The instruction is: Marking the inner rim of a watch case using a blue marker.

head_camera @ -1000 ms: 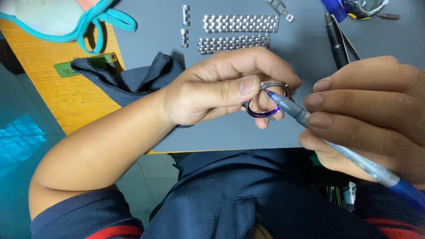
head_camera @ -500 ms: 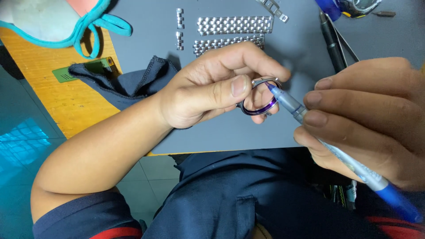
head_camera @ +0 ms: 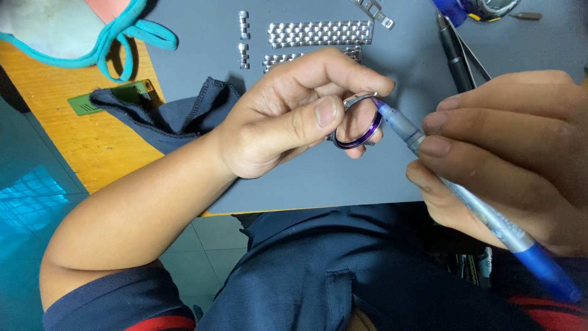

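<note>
Ring (head_camera: 358, 125): a round metal ring with a purple rim, seemingly a watch case or bezel. It is held above the grey mat (head_camera: 318, 178), near the mat's front edge, and is pinched between thumb and fingers of the left hand (head_camera: 288, 119), which is closed on it.

Tool (head_camera: 453, 190): pen-shaped, with a clear barrel and blue end. It is gripped by the right hand (head_camera: 520, 159), fingers wrapped tight around the barrel. The tip is set against the ring's upper right edge.

Bracelet strips (head_camera: 318, 34): two rows of steel links are laid flat on the mat beyond the hands, with loose links (head_camera: 244, 37) to their left. More links are seen at the top edge.

Dark tool (head_camera: 450, 52) and tweezers (head_camera: 471, 58): these lie on the mat at upper right, apart from the ring.

Cloth (head_camera: 165, 113): dark blue, draped over the mat's left edge onto the wooden worktop (head_camera: 79, 141). A green lighter-like item (head_camera: 110, 98) lies beside it, and a teal-strapped mask (head_camera: 73, 24) farther back.

Risks, as judged: the ring is held by its edges only, so a hard push from the tip could flip it out of the pinch and drop it to the lap or floor. A slip of the tip across the rim could scratch the purple finish or jab the left fingers behind it.
</note>
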